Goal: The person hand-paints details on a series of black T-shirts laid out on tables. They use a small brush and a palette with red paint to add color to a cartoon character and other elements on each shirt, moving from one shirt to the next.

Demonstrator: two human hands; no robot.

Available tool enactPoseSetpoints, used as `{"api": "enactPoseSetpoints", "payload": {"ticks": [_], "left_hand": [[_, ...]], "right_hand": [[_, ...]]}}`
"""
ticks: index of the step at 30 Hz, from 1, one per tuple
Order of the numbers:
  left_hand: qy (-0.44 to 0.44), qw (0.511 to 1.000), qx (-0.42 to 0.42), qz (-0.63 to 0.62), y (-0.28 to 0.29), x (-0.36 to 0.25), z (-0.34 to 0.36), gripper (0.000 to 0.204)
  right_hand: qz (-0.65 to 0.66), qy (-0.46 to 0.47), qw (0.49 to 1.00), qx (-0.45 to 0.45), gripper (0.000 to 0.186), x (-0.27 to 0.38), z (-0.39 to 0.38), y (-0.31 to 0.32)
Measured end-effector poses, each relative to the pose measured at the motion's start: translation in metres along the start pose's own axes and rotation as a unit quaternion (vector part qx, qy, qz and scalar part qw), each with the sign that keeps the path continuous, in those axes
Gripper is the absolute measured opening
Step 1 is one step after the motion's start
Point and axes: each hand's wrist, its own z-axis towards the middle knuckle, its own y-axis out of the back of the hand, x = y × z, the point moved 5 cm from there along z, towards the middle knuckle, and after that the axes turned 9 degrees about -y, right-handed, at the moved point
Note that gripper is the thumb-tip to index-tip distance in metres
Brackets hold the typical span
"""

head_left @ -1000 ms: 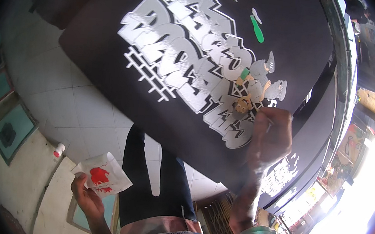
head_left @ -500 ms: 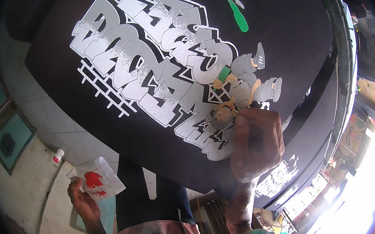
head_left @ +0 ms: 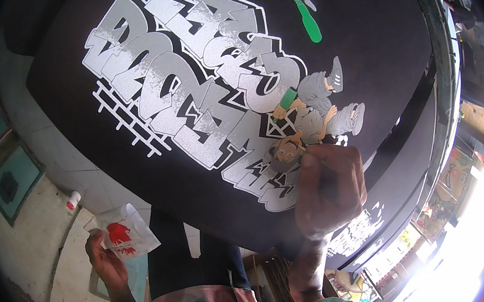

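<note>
Black fabric (head_left: 201,216) printed with large grey and white graffiti letters (head_left: 160,95) spreads before me. On it is a painted cartoon figure (head_left: 311,119) in grey clothes with a green bottle. My right hand (head_left: 331,187) is closed in a pinch by the figure's head, around what looks like a thin pale stick; the fingers hide most of it. At lower left, away from the fabric, my left hand (head_left: 107,260) pinches the edge of a whitish translucent sheet (head_left: 145,237) smeared with red paint (head_left: 119,233).
A separate green bottle print (head_left: 308,21) is at the top of the fabric. A small white container with a red end (head_left: 74,199) stands beyond my left hand. Framed screens (head_left: 18,180) lean at the left. White print (head_left: 359,230) shows on more black fabric at the right.
My right hand stays at the figure's head with a slight shift of the fingers. The fabric's print appears a little further left and lower in view. The left hand keeps its sheet.
</note>
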Motion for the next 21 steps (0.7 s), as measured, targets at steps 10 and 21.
{"api": "enactPoseSetpoints", "payload": {"ticks": [10, 21], "left_hand": [[-0.004, 1.0, 0.005, 0.003, 0.004, 0.003, 0.0017, 0.03], [0.001, 1.0, 0.005, -0.001, 0.0023, 0.0043, 0.0017, 0.03]], "right_hand": [[0.009, -0.026, 1.0, 0.004, 0.019, -0.0002, 0.0003, 0.0002], [0.015, -0.02, 1.0, 0.004, 0.019, 0.0004, 0.0021, 0.0001]]}}
